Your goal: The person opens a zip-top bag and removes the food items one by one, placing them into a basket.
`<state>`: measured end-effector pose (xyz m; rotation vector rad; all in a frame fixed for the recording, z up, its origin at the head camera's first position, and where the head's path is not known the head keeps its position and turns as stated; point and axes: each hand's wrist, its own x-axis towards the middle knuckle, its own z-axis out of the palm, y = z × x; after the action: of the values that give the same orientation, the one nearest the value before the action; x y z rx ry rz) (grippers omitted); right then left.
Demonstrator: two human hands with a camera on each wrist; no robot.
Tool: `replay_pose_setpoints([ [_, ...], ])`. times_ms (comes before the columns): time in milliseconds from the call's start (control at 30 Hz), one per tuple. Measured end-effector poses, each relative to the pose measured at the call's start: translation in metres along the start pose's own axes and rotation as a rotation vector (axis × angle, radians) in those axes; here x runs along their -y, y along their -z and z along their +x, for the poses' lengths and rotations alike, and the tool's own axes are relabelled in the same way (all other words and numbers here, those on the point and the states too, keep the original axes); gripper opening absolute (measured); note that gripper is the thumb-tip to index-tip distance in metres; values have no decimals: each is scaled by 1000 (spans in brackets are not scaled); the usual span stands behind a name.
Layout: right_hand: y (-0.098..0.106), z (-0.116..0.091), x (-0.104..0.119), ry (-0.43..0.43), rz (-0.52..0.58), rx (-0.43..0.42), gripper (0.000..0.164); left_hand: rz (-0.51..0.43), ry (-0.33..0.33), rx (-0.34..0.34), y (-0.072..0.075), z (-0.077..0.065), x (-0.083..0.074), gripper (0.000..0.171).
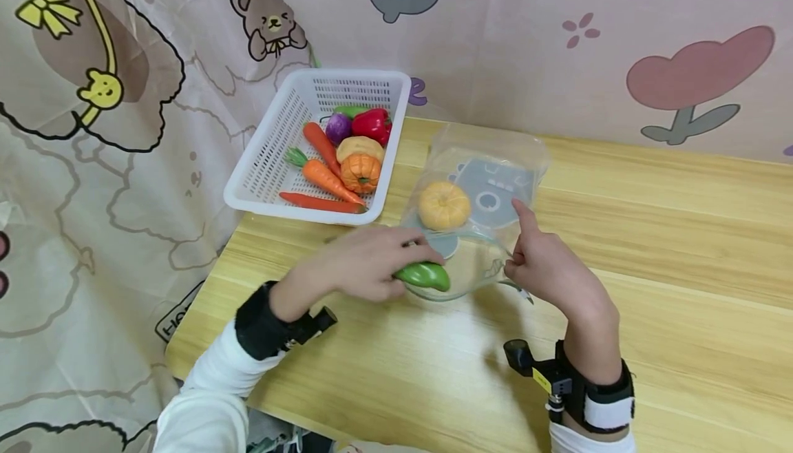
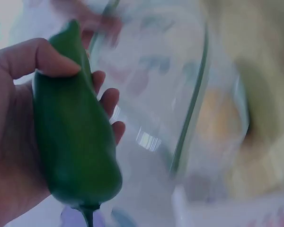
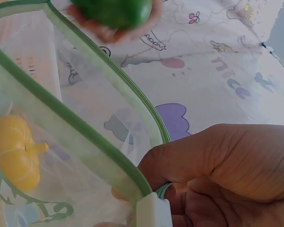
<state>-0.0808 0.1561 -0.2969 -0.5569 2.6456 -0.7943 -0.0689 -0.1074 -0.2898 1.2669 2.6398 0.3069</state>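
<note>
My left hand (image 1: pixel 374 264) grips a green pepper (image 2: pixel 78 137), thumb across it and fingers curled behind. In the head view the pepper overlaps the near side of a clear zip bag's mouth. My right hand (image 1: pixel 554 267) pinches the bag's (image 3: pixel 104 161) green-edged rim beside the white slider (image 3: pixel 154 210), index finger extended in the head view. The bag's mouth gapes. Inside the bag lies a yellow pumpkin (image 1: pixel 444 205), seen through the film in the right wrist view too.
A white basket (image 1: pixel 254 195) at the back left holds carrots (image 1: pixel 325 177), a red bell pepper (image 1: pixel 372 124), an orange pumpkin (image 1: pixel 361 173), a purple vegetable (image 1: pixel 338 128) and others. The wooden table (image 1: pixel 700 253) ends at a patterned curtain (image 1: pixel 520 47) behind.
</note>
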Motion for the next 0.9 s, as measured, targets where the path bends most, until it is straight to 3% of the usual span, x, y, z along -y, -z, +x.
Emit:
replay_pose_setpoints([
  [100, 0, -1, -1, -2, 5, 2, 87, 19, 23, -116, 11, -13, 15, 45],
  [200, 0, -1, -2, -7, 12, 8, 86, 41, 93, -181, 14, -20, 35, 43],
  [333, 0, -1, -2, -4, 14, 7, 85, 48, 211, -198, 8, -24, 62, 45],
  [467, 0, -1, -1, 3, 13, 8, 85, -14, 295, -195, -2, -24, 80, 51],
  [667, 0, -1, -2, 14, 9, 9, 84, -119, 348, -155, -10, -21, 91, 66],
  [900, 0, -1, -2, 9, 3, 12, 85, -97, 357, -203, -18, -19, 89, 62],
])
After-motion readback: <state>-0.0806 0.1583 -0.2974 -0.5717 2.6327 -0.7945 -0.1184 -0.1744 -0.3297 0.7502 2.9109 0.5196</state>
